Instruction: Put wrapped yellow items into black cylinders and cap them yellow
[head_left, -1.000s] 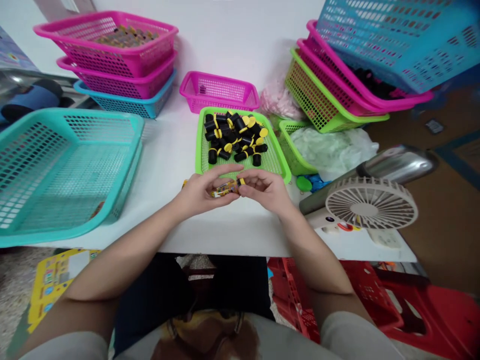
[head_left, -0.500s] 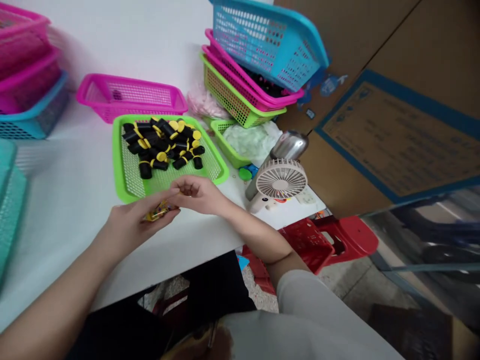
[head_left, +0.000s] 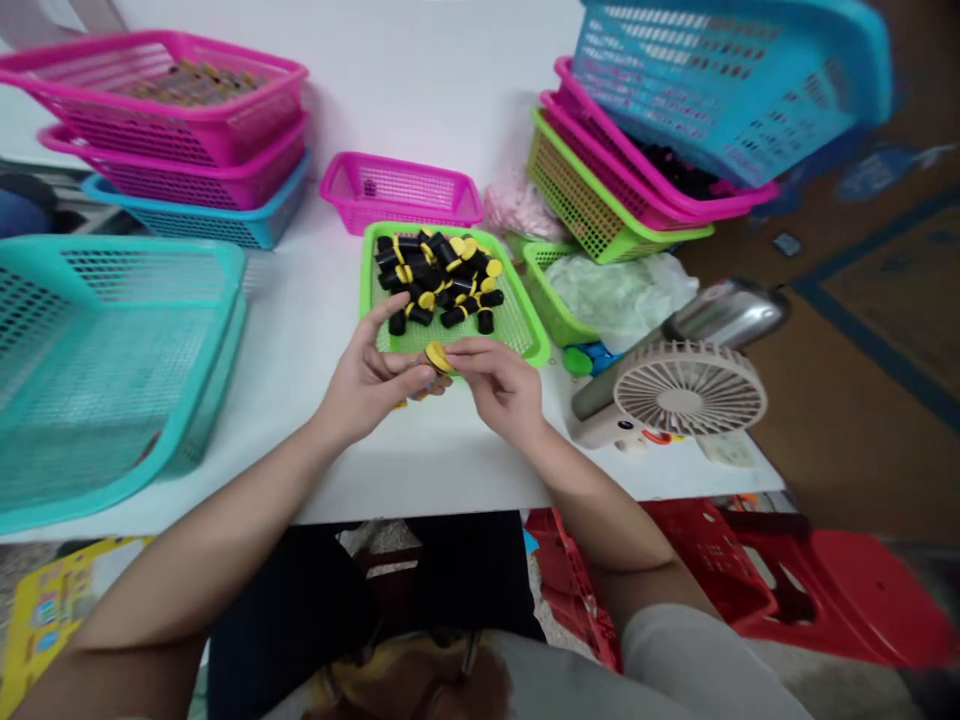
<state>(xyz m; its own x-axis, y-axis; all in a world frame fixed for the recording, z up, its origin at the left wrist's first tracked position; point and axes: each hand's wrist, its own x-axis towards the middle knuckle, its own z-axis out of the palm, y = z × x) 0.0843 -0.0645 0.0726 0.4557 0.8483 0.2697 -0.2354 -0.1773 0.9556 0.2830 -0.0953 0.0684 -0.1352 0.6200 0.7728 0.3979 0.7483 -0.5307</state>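
My left hand (head_left: 364, 375) is closed around a small piece with a colourful pattern, mostly covered by the fingers; its index finger points up and away. At the top of the piece is a round yellow cap (head_left: 438, 356). My right hand (head_left: 501, 382) pinches the yellow cap from the right side. Just beyond both hands lies a green basket (head_left: 534, 338) holding a heap of small black cylinders (head_left: 431, 275) with yellow caps.
Stacked pink baskets (head_left: 225, 135) and a teal basket (head_left: 225, 290) stand to the left. A pink basket (head_left: 405, 190) is behind the green one. At right are a small fan (head_left: 679, 397), a steel bottle (head_left: 727, 310) and piled baskets (head_left: 622, 215). A red stool (head_left: 862, 590) stands below.
The view has turned left, bringing the teal basket and the left stack further into sight. Between my hands, the patterned piece is now turned so its yellow cap shows. My left index finger has lifted.
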